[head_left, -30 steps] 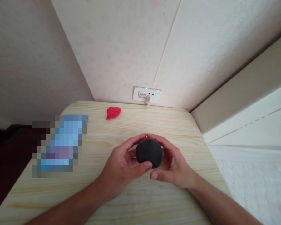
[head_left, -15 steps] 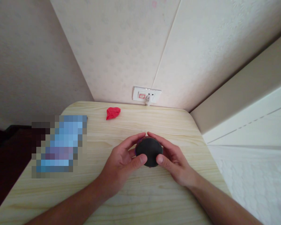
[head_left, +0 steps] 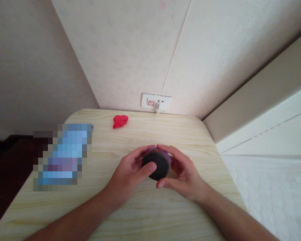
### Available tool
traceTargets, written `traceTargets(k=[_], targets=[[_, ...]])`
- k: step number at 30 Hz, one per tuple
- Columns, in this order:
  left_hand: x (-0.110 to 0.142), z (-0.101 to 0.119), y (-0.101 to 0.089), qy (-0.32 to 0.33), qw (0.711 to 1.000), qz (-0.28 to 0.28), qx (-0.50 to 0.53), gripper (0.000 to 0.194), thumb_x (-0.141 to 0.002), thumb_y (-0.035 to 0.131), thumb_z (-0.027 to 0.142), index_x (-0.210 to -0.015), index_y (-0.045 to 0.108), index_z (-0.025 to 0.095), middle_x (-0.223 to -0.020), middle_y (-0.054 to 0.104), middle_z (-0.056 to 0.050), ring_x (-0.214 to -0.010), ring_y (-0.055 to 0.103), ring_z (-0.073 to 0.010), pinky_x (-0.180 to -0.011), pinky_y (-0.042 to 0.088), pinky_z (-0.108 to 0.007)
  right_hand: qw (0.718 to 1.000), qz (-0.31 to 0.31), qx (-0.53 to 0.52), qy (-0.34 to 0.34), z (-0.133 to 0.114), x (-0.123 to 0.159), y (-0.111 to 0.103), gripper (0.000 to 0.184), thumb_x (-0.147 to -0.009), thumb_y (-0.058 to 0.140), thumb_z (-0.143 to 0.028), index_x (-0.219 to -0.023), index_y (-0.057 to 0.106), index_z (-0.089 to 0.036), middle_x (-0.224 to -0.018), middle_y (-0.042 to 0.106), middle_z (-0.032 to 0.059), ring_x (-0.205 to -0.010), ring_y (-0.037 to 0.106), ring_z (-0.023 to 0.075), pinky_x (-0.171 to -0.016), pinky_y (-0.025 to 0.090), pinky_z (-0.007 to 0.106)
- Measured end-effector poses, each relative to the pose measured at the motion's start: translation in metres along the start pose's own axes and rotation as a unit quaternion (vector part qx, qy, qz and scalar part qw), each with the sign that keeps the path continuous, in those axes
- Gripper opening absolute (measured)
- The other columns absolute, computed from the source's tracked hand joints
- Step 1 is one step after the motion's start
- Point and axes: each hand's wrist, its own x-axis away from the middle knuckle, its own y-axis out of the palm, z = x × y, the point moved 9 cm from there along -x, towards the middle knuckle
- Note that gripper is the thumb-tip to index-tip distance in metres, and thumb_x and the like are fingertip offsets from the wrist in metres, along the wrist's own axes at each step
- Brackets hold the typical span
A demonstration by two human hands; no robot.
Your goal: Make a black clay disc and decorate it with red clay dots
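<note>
A round object with a flat black face [head_left: 157,167] is held between my two hands above the table. Behind the black disc, a brownish band and a purple edge show at its far side. My left hand [head_left: 134,172] is closed on it, the thumb pressed on the black face and the fingers curled behind. My right hand [head_left: 184,169] is wrapped round the right side, fingertips at the purple edge and thumb at the lower rim. The object's underside is hidden.
On the wood-grain table [head_left: 110,211] lies a crumpled red piece [head_left: 120,121] near the back edge. A blurred-out bluish rectangle [head_left: 65,150] lies at the left. A wall socket [head_left: 156,102] with a plug sits just behind the table. White quilted bedding [head_left: 273,187] is at the right.
The round object has tilted and shifted slightly left, baring its purple edge. My right thumb came onto the black face, then slid down to the lower rim. My left thumb stays on the face.
</note>
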Motion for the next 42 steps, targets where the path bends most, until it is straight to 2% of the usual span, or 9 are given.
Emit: traceTargets(k=[5,10,16,21,26,30,35,38,42], targets=[[0.0,-0.003,0.002,-0.025,0.999,-0.019,0.017,0.04,-0.083,0.082,0.032,-0.12,0.071,0.022,-0.121,0.075,-0.006,-0.116,0.066,-0.0251,-0.1,0.049,-0.035,0.999,-0.018,-0.034,0.012,0.001,0.0,0.0,0.083,-0.068,0.095,-0.029,-0.141,0.056,-0.037,-0.14,0.061,0.0057,-0.124,0.063,0.0252,-0.101,0.056,0.035],[0.0,-0.001,0.004,-0.026,0.999,-0.029,0.024,0.041,-0.082,0.083,0.031,-0.12,0.069,0.021,-0.12,0.074,-0.007,-0.114,0.065,-0.0244,-0.099,0.047,-0.034,0.999,-0.031,-0.021,0.009,-0.002,0.0,-0.001,0.069,-0.079,0.087,-0.031,-0.141,0.057,-0.032,-0.136,0.062,0.0089,-0.124,0.062,0.027,-0.102,0.054,0.039],[0.0,0.004,0.009,0.001,0.998,-0.054,0.027,0.043,-0.083,0.081,0.025,-0.122,0.065,0.024,-0.117,0.074,-0.006,-0.112,0.066,-0.0228,-0.097,0.05,-0.033,1.0,-0.003,-0.014,0.027,-0.001,0.0,-0.005,0.072,-0.085,0.081,-0.042,-0.148,0.049,-0.03,-0.129,0.066,0.0095,-0.108,0.068,0.0238,-0.093,0.057,0.037],[0.005,0.014,0.011,0.045,0.997,-0.057,-0.018,0.044,-0.081,0.082,0.02,-0.12,0.062,0.024,-0.118,0.071,-0.006,-0.114,0.066,-0.0242,-0.099,0.051,-0.037,0.997,-0.004,0.083,-0.002,-0.007,0.0,-0.008,0.046,-0.091,0.073,-0.03,-0.135,0.061,-0.027,-0.122,0.067,0.0093,-0.109,0.066,0.025,-0.096,0.055,0.04],[0.01,0.025,0.01,0.102,0.988,-0.039,-0.107,0.044,-0.081,0.081,0.015,-0.12,0.063,0.027,-0.121,0.066,-0.005,-0.117,0.064,-0.0239,-0.101,0.051,-0.036,0.993,-0.004,0.109,-0.04,-0.012,0.0,-0.009,0.062,-0.083,0.077,-0.019,-0.14,0.055,-0.031,-0.127,0.063,0.0084,-0.117,0.064,0.0261,-0.101,0.054,0.041],[0.012,0.026,0.009,0.127,0.982,-0.035,-0.135,0.054,-0.078,0.083,0.013,-0.125,0.06,0.027,-0.126,0.063,-0.006,-0.122,0.06,-0.0258,-0.107,0.047,-0.041,0.985,-0.003,0.157,-0.066,-0.015,0.0,-0.012,0.061,-0.08,0.078,-0.012,-0.135,0.06,-0.03,-0.121,0.067,0.0084,-0.113,0.065,0.026,-0.099,0.054,0.043],[0.005,0.012,0.009,0.057,0.995,-0.054,-0.056,0.076,-0.069,0.091,0.019,-0.134,0.053,0.028,-0.143,0.056,-0.01,-0.135,0.052,-0.0314,-0.112,0.042,-0.046,0.985,0.025,0.139,-0.097,-0.02,0.0,-0.018,0.064,-0.079,0.071,-0.001,-0.134,0.061,-0.031,-0.132,0.063,0.0107,-0.126,0.059,0.0289,-0.108,0.05,0.048],[0.002,0.007,0.01,0.02,0.998,-0.058,0.007,0.069,-0.073,0.089,0.026,-0.133,0.055,0.026,-0.144,0.057,-0.012,-0.134,0.054,-0.0324,-0.109,0.044,-0.046,0.993,0.025,0.079,-0.079,-0.016,0.0,-0.015,0.06,-0.081,0.071,-0.002,-0.133,0.062,-0.032,-0.134,0.061,0.0098,-0.13,0.057,0.0281,-0.112,0.047,0.048],[0.004,0.01,0.015,0.015,0.997,-0.068,0.022,0.058,-0.077,0.086,0.027,-0.129,0.06,0.023,-0.137,0.065,-0.012,-0.127,0.061,-0.0303,-0.107,0.047,-0.043,0.998,0.039,0.032,-0.032,-0.006,0.0,-0.014,0.055,-0.084,0.075,-0.011,-0.132,0.062,-0.033,-0.134,0.062,0.0084,-0.128,0.058,0.0264,-0.113,0.047,0.045]])
